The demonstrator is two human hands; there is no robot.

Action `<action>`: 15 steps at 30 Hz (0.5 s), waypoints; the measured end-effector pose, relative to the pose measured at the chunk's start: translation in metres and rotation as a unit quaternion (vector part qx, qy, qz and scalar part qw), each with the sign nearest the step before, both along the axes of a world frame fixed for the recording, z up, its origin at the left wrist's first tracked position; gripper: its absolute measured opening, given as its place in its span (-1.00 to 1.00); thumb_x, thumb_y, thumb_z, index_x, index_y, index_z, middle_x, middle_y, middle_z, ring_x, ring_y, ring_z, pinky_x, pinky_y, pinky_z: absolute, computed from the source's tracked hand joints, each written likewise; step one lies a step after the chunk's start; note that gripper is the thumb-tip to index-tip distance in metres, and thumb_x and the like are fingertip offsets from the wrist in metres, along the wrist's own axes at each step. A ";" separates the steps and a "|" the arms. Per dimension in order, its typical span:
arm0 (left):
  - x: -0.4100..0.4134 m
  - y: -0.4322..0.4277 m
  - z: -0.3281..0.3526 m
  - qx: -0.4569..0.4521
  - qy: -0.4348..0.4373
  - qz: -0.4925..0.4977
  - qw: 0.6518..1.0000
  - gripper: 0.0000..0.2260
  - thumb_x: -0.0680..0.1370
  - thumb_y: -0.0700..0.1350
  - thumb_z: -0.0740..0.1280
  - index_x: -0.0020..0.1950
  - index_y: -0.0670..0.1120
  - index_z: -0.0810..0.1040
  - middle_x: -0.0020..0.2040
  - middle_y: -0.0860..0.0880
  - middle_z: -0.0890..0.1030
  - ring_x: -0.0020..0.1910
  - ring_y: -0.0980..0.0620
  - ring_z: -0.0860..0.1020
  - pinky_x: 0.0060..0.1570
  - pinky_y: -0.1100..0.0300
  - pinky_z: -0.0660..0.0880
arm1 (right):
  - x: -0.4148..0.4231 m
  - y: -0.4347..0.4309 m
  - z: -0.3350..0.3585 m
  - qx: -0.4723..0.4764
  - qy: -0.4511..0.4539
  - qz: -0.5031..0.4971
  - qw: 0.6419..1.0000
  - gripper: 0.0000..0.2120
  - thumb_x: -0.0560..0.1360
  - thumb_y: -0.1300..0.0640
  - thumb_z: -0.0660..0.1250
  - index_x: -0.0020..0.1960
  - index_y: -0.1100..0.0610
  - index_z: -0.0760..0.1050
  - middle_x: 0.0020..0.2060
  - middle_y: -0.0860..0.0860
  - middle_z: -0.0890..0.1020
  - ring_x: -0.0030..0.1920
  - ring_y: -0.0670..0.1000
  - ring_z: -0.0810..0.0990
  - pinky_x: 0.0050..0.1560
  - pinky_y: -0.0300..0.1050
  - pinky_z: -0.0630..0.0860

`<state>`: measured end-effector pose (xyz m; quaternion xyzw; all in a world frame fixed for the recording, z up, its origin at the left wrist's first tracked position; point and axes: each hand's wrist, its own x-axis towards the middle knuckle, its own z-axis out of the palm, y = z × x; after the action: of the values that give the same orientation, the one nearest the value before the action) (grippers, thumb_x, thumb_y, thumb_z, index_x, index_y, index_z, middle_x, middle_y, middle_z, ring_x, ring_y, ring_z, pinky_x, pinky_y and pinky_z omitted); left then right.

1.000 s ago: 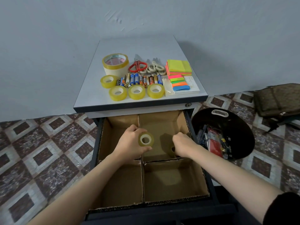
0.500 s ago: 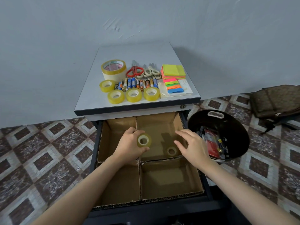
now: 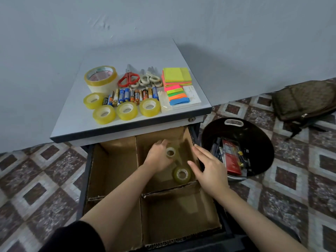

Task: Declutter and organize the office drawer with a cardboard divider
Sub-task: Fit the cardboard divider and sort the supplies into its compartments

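The left hand (image 3: 157, 159) has moved its small tape roll (image 3: 170, 152) into the back-right compartment of the cardboard divider (image 3: 112, 170), gripping it. The right hand (image 3: 209, 170), fingers straight, is empty beside 1 placed roll (image 3: 181, 175). 4 spare rolls (image 3: 126, 110), batteries (image 3: 129, 95) and scissors (image 3: 128, 79) remain on the cabinet top (image 3: 127, 55).

No text can be read: the print inside the big tape roll (image 3: 100, 75), the labels on the batteries (image 3: 130, 95) far beyond the left hand (image 3: 157, 158), and the print on the red packet (image 3: 231, 159) in the bin (image 3: 258, 139) just right of the right hand (image 3: 210, 170) are too small and blurred.
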<state>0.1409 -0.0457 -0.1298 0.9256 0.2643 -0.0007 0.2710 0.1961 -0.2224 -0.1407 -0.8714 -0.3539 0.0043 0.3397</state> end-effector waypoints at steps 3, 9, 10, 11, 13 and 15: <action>0.015 0.001 -0.010 -0.004 -0.016 0.015 1.000 -0.45 0.40 -0.10 0.47 0.34 -0.12 0.39 0.21 -0.10 0.51 0.19 -0.05 0.48 0.18 0.14 0.44 | -0.001 0.001 0.000 0.006 0.005 -0.006 1.000 -0.43 0.46 -0.22 0.08 0.34 0.06 0.47 0.29 -0.07 0.51 0.21 -0.02 0.55 0.12 -0.05 0.54; 0.033 0.001 -0.025 -0.025 -0.050 0.040 0.998 -0.45 0.38 -0.08 0.49 0.32 -0.07 0.40 0.19 -0.09 0.54 0.17 -0.05 0.51 0.16 0.07 0.49 | 0.000 0.002 -0.003 0.017 0.022 -0.004 1.000 -0.39 0.44 -0.25 0.04 0.37 0.02 0.43 0.33 -0.12 0.47 0.24 -0.05 0.52 0.16 -0.07 0.52; 0.034 0.001 -0.026 -0.027 -0.047 0.042 0.998 -0.45 0.38 -0.08 0.50 0.32 -0.07 0.40 0.19 -0.09 0.53 0.17 -0.06 0.51 0.17 0.06 0.48 | 0.000 0.002 -0.003 0.017 0.025 -0.004 1.000 -0.38 0.44 -0.26 0.03 0.37 0.02 0.42 0.33 -0.13 0.46 0.25 -0.06 0.51 0.17 -0.06 0.52; 0.035 0.000 -0.028 -0.029 -0.044 0.044 0.998 -0.45 0.37 -0.08 0.50 0.32 -0.06 0.40 0.19 -0.09 0.53 0.17 -0.06 0.50 0.18 0.05 0.48 | 0.000 0.002 -0.003 0.016 0.028 -0.004 0.999 -0.38 0.44 -0.26 0.03 0.37 0.01 0.42 0.34 -0.13 0.46 0.25 -0.07 0.51 0.17 -0.06 0.52; 0.035 0.000 -0.030 -0.035 -0.039 0.049 0.997 -0.44 0.37 -0.10 0.51 0.31 -0.06 0.41 0.19 -0.09 0.53 0.18 -0.06 0.50 0.18 0.06 0.47 | 0.001 0.002 -0.003 0.018 0.029 -0.004 0.999 -0.38 0.44 -0.26 0.03 0.37 0.02 0.43 0.33 -0.13 0.46 0.25 -0.07 0.51 0.15 -0.05 0.53; 0.034 0.001 -0.031 -0.040 -0.040 0.045 0.997 -0.43 0.36 -0.12 0.51 0.32 -0.07 0.41 0.20 -0.10 0.52 0.17 -0.05 0.50 0.18 0.07 0.48 | 0.001 0.002 -0.004 0.022 0.028 -0.003 0.999 -0.39 0.44 -0.25 0.05 0.36 0.03 0.44 0.32 -0.12 0.48 0.24 -0.06 0.53 0.11 -0.03 0.55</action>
<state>0.1746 -0.0450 -0.1607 0.9004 0.2947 0.0380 0.3177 0.1966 -0.2200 -0.1447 -0.8643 -0.3421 0.0199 0.3683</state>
